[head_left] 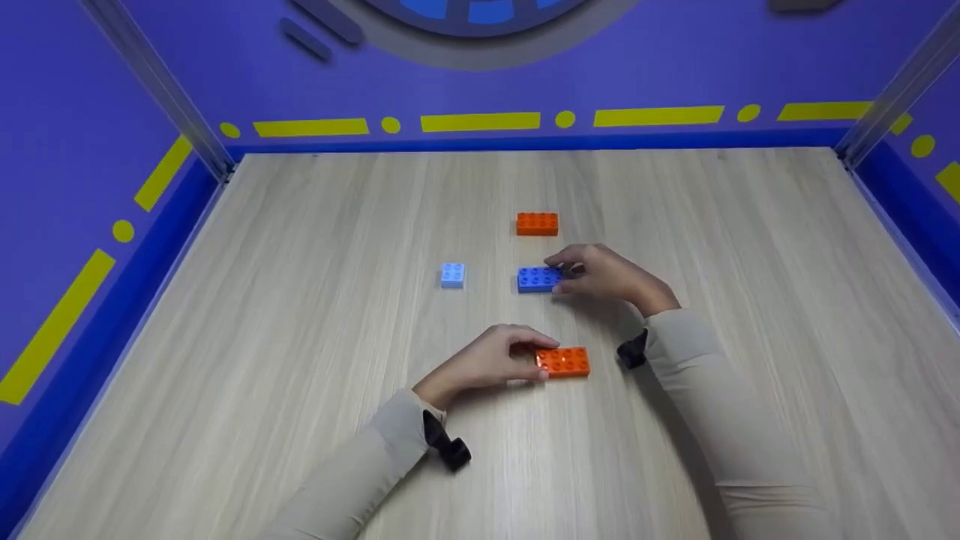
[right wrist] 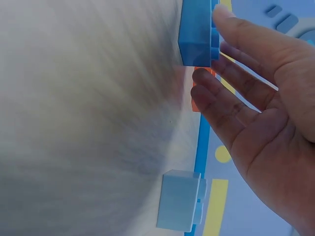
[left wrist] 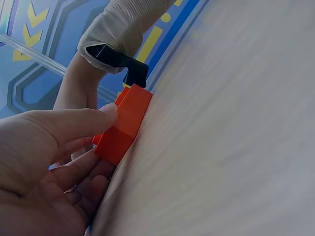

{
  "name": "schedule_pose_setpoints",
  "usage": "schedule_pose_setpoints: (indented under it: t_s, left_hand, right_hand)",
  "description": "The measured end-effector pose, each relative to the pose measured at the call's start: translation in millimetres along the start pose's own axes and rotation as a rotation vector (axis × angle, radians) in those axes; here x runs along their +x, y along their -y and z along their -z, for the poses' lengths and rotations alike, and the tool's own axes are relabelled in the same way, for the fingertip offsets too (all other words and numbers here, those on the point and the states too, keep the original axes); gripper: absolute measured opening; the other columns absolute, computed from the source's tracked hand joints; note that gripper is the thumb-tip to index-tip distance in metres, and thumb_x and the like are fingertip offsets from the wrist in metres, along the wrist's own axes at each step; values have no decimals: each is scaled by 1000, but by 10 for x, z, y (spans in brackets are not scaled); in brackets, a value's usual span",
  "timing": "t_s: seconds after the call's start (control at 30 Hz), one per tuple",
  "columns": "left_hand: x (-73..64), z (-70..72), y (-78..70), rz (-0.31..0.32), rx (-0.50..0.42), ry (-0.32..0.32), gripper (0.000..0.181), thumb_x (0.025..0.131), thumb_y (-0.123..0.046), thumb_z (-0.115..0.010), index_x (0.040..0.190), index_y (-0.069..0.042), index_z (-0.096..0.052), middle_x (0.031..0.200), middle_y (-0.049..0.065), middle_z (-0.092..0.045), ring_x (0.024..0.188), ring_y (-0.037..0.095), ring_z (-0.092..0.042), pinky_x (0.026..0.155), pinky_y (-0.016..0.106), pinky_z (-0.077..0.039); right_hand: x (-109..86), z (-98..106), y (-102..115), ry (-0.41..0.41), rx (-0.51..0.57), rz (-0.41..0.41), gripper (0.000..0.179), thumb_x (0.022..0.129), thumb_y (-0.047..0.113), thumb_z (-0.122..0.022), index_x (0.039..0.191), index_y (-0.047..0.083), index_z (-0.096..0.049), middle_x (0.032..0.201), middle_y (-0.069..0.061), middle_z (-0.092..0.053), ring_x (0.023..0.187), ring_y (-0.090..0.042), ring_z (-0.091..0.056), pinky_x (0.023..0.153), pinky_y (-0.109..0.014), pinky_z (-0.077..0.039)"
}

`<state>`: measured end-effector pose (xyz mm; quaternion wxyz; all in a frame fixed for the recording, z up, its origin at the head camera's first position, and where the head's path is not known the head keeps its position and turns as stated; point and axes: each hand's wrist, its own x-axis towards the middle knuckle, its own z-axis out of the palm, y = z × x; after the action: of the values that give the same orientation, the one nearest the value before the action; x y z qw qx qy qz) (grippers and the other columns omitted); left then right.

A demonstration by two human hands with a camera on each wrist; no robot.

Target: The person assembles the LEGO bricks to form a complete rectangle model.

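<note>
My left hand holds an orange toy building brick by its left end, thumb at the front and fingers at the back. In the left wrist view the thumb presses the side of this orange brick, which is at the tabletop. Farther back, my right hand has its thumb and a finger around the right end of a blue brick. The right wrist view has the thumb at the studded edge of the blue brick, with the lower fingers loosely bent beside it.
A smaller light blue brick stands to the left of the blue one. Behind the blue brick lies a second orange brick. The wooden tabletop is bordered by blue-purple walls with yellow marks.
</note>
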<state>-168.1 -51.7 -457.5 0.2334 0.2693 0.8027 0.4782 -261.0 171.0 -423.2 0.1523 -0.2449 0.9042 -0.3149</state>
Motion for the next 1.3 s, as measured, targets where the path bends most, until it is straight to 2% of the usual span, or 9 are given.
schedule_pose_setpoints:
  t_s: [0.33, 0.57, 0.9, 1.3]
  left_hand:
    - [-4, 4, -17, -15, 32, 0, 40, 82, -17, -76, 121, -15, -68, 119, -1, -67, 108, 9, -58, 97, 23, -44]
    - [-9, 28, -35, -9, 41, 4, 40, 82, -18, -76, 121, -15, -68, 118, -1, -67, 108, 9, -59, 96, 24, -45]
    - [-21, 73, -63, 2, 111, 12, 40, 83, -16, -75, 122, -14, -68, 118, 0, -67, 107, 9, -58, 95, 23, -45]
    - [-46, 168, -81, 15, 156, 1, 36, 83, -13, -73, 119, -12, -69, 119, 1, -67, 110, 13, -59, 99, 28, -45]
  right_hand:
    - [22, -52, -17, -21, -32, 20, 43, 84, 14, -74, 124, 2, -64, 118, -15, -64, 104, -26, -59, 95, -43, -49]
    - [-1, -59, -21, -43, -30, 42, 41, 84, 13, -74, 122, 3, -65, 115, -14, -65, 96, -24, -56, 87, -38, -49]
    - [-18, -58, -30, -62, -25, 66, 39, 83, 13, -75, 119, 2, -67, 112, -14, -67, 98, -24, -60, 87, -40, -51]
    - [-56, -35, -45, -45, -32, 45, 38, 84, 14, -74, 119, 3, -67, 113, -13, -66, 99, -24, -60, 90, -41, -52]
